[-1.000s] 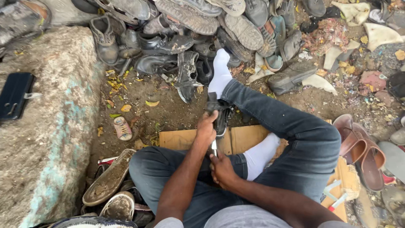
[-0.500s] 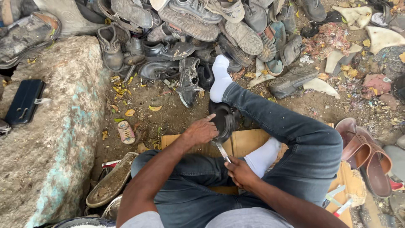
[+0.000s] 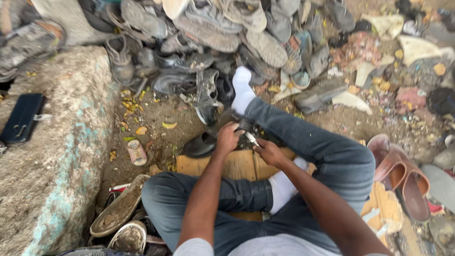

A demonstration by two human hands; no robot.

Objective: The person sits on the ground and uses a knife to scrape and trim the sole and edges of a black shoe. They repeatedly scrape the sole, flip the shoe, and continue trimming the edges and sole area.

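Left hand: closed over the upper edge of a black shoe, which lies on the dirt at the far edge of the wooden board, just beside the jeans-clad shin.
Right hand: closed on a small metal tool, tip pointing at the shoe.
Surroundings: shoe pile crowds the far side; concrete ledge bounds the left, black case on it; brown sandals right.
Open room: bare dirt strip between ledge and board.
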